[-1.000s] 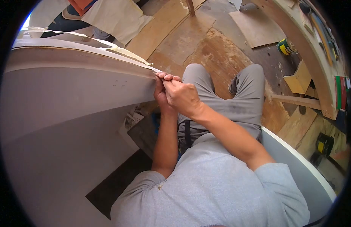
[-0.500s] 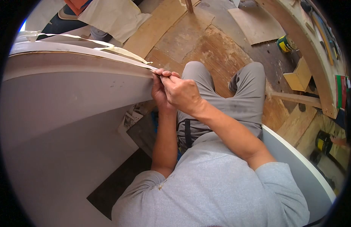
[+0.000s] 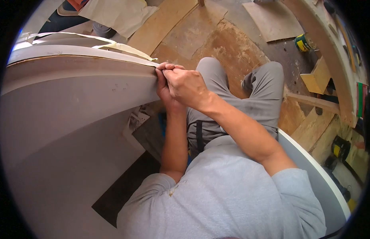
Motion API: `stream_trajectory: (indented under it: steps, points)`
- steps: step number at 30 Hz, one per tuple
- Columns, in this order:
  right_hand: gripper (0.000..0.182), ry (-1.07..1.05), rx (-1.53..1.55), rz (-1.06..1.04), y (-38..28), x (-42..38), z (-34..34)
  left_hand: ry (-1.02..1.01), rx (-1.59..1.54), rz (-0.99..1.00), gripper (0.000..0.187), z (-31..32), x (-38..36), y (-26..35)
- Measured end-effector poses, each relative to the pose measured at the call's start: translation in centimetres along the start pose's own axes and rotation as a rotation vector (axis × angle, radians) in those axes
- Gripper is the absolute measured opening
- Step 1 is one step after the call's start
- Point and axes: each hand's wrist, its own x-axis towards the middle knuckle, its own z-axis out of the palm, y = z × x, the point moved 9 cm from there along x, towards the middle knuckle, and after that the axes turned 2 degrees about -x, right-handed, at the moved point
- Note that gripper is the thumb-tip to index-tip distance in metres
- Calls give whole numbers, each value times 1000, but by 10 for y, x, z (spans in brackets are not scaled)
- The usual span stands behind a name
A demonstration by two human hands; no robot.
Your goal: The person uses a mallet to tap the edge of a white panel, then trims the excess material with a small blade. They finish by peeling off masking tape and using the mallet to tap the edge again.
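A large white-grey panel [image 3: 81,89] fills the left side, its long rim running up to my hands. Along that rim lies a thin white edge strip [image 3: 109,53], whose near end reaches my fingertips. My left hand [image 3: 165,91] is closed at the panel's end corner, thumb and fingers bent against it. Over it, my right hand [image 3: 188,85] is closed too, its fingers pinched together at the same corner. Whatever lies between the fingers is hidden. A loose, pale yellowish tape strip [image 3: 125,48] curls above the rim and ends just short of my hands.
Worn wooden boards [image 3: 232,51] cover the floor beyond my knees. At the right stand a wooden frame [image 3: 330,51], a green-and-yellow can [image 3: 302,43] and a small wooden box [image 3: 315,79]. Another white panel edge [image 3: 312,167] runs close by my right side. Crumpled paper [image 3: 117,16] lies at the top.
Both hands sit slightly further up and left in the view, still together at the panel corner. The surroundings have shifted a little with the camera.
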Motion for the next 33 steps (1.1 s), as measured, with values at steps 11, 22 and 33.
stream_trajectory:
  steps: [11,22,33]
  points:
    - [25,-126,13,158,2,3,19,149,116,-6,19,-42,-7,17]
    - [26,-276,-81,216,1,-12,0,224,203,-8,20,-49,-16,18]
    - [20,-4,-119,34,-10,-24,-23,187,109,-27,25,-23,-26,1]
